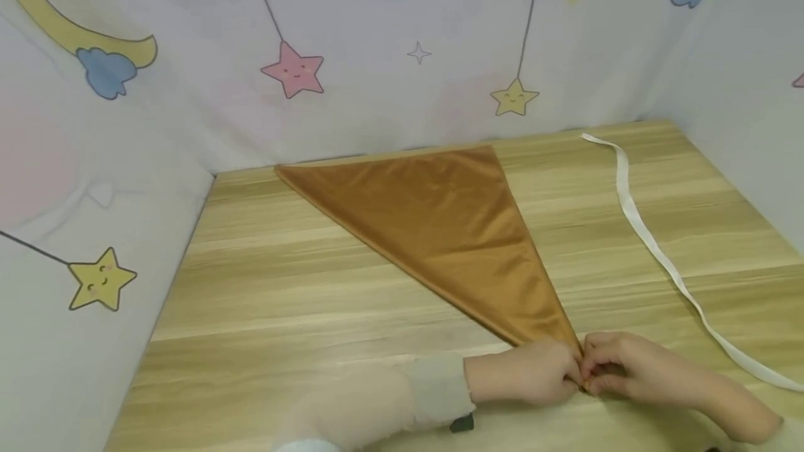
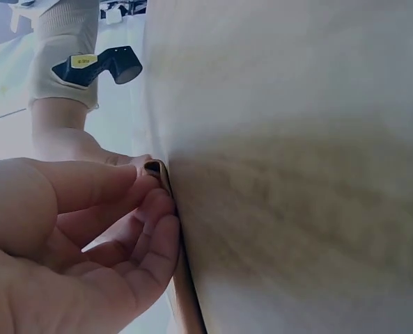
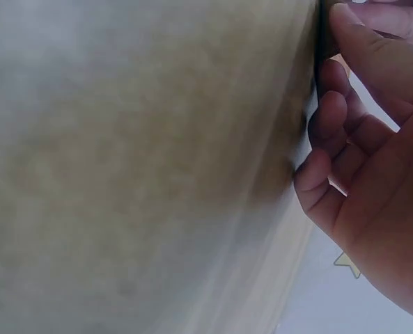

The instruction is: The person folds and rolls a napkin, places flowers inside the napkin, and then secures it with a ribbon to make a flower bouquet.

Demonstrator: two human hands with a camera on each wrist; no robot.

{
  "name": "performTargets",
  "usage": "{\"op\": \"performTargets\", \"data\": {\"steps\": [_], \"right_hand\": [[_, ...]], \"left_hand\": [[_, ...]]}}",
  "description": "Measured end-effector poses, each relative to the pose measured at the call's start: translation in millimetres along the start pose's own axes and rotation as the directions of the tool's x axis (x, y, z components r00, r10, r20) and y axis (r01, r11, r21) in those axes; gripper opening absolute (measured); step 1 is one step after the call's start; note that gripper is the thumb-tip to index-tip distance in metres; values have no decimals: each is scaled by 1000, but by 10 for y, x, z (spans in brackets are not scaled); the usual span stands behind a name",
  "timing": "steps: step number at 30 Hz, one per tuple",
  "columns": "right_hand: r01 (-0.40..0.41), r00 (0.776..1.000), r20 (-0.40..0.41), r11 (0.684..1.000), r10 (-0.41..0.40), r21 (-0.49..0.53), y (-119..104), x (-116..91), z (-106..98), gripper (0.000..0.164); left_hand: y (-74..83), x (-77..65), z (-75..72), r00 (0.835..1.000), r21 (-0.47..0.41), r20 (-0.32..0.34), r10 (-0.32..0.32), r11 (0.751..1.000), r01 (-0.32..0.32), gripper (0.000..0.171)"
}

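Observation:
A shiny brown cloth (image 1: 433, 222), folded into a triangle, lies on the wooden table with its long tip pointing at the near edge. At that tip my left hand (image 1: 545, 372) pinches the fabric between thumb and fingers. Right beside it, my right hand (image 1: 634, 372) pinches the same corner, fingertips nearly meeting the left ones. In the left wrist view, a small rolled end of the cloth (image 2: 161, 170) shows at the left thumb and index finger. The right wrist view has the right hand's thumb (image 3: 359, 35) on the corner, its other fingers curled close over the table.
A white ribbon (image 1: 653, 239) runs in a loose curve along the table's right side. The wooden table (image 1: 264, 284) is bordered by white cloth walls (image 1: 377, 33) printed with stars and moons. In the left wrist view, a black device (image 2: 98, 67) sits on the other sleeve.

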State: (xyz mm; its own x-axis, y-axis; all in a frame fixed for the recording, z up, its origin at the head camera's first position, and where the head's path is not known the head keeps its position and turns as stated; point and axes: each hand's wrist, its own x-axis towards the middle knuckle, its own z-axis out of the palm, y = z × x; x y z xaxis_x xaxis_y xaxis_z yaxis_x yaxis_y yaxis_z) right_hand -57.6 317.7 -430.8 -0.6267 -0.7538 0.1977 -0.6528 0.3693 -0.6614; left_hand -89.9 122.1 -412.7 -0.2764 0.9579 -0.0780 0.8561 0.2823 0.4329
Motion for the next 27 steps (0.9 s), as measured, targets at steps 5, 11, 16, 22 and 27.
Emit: {"op": "performTargets", "data": {"steps": [5, 11, 16, 22, 27], "right_hand": [[-7, 999, 43, 1000, 6, 16, 1, 74, -52, 15], [-90, 993, 74, 996, 88, 18, -9, 181, -83, 11], [-132, 989, 67, 991, 130, 18, -24, 231, -90, 11], [-73, 996, 60, 997, 71, 24, 2, 202, -84, 11], [13, 999, 42, 999, -15, 47, 51, 155, -77, 19]], "left_hand": [[2, 32, -6, 993, -42, -49, -111, 993, 109, 29], [8, 79, -6, 975, 2, -92, -201, 979, 203, 35], [-4, 102, -11, 966, -19, -55, -254, 967, 253, 33], [-19, 92, -32, 957, -124, -10, -292, 950, 288, 44], [-18, 83, -59, 956, -149, -5, -292, 946, 288, 42]]}}
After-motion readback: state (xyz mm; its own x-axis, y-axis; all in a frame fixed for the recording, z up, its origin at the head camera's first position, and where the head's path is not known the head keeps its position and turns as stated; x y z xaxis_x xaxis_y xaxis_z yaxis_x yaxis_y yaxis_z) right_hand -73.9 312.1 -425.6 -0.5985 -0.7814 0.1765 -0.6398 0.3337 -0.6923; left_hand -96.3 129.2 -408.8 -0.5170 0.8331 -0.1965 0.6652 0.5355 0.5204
